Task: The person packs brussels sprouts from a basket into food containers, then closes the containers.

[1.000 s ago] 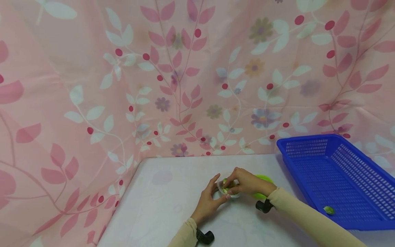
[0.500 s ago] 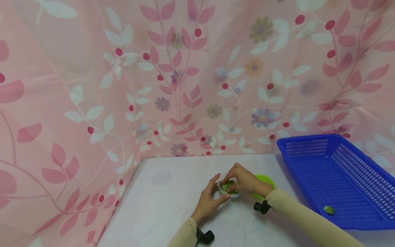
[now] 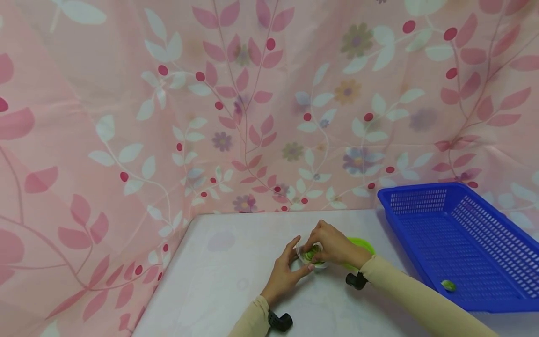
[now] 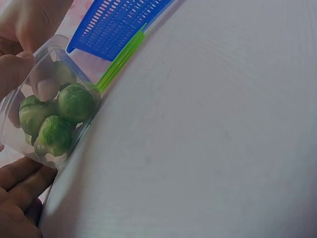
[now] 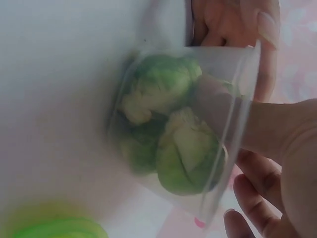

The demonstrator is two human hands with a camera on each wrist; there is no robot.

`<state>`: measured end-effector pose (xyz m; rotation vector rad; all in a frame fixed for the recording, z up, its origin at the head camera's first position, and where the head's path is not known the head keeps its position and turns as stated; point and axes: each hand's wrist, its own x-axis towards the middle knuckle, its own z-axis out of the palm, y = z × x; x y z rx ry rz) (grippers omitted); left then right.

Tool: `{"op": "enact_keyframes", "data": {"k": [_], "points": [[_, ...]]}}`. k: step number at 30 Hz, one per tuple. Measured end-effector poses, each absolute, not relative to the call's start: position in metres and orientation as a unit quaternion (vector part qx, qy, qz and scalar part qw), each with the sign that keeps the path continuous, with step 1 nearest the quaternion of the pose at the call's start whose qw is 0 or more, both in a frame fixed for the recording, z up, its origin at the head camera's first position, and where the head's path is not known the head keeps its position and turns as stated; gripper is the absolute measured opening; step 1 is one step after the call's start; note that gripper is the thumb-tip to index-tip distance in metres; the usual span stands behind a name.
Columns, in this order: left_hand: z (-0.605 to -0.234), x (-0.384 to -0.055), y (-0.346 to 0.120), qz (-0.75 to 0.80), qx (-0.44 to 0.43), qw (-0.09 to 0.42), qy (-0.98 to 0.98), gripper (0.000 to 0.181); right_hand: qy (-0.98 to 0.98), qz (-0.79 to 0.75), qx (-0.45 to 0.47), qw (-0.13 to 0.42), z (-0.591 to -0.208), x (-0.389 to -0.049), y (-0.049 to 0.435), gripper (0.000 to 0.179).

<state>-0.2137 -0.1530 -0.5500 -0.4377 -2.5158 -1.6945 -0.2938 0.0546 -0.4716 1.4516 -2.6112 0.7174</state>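
A clear plastic tub point(image 3: 300, 252) stands on the white table with several green Brussels sprouts point(image 4: 75, 102) in it. My left hand point(image 3: 283, 277) grips its side, thumb at the front and fingers on the left. From above, my right hand point(image 3: 334, 244) reaches over the rim with fingertips among the sprouts. The right wrist view shows one digit inside the tub against a pale-cut Brussels sprout point(image 5: 185, 163), which it seems to pinch; the tub wall and hand partly hide the contact. Other right fingers point(image 5: 260, 188) hang curled outside the rim.
A bright green round lid point(image 3: 364, 244) lies behind my right wrist. At the right sits a large blue plastic basket point(image 3: 455, 238) holding one sprout point(image 3: 448, 285). The white table point(image 3: 227, 271) meets a pink floral curtain point(image 3: 269, 117) at its back edge.
My right hand has risen slightly and shifted a little left over the tub, its fingers moving among the sprouts. The left hand and the tub stay where they were.
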Motion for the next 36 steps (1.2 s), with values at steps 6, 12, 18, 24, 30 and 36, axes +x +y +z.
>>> {"op": "enact_keyframes", "data": {"k": [6, 12, 18, 24, 30, 36], "points": [[-0.549, -0.214, -0.152, -0.554, -0.145, 0.034, -0.819, 0.084, -0.844, 0.233, 0.483, 0.013, -0.467, -0.297, 0.060, 0.027], [-0.549, -0.215, -0.151, -0.553, -0.145, 0.035, -0.819, 0.086, -0.836, 0.268, 0.479, -0.016, -0.460, -0.302, 0.077, 0.021], [-0.550, -0.215, -0.151, -0.553, -0.144, 0.034, -0.820, 0.087, -0.830, 0.295, 0.473, -0.022, -0.448, -0.309, 0.103, 0.015], [-0.551, -0.214, -0.151, -0.555, -0.142, 0.033, -0.819, 0.087, -0.837, 0.328, 0.434, -0.058, -0.432, -0.313, 0.139, 0.014], [-0.552, -0.214, -0.153, -0.560, -0.145, 0.034, -0.815, 0.086, -0.840, 0.380, 0.374, -0.099, -0.419, -0.314, 0.185, 0.022], [-0.553, -0.214, -0.152, -0.554, -0.137, 0.033, -0.820, 0.085, -0.840, 0.431, 0.306, -0.124, -0.414, -0.310, 0.229, 0.030]]}}
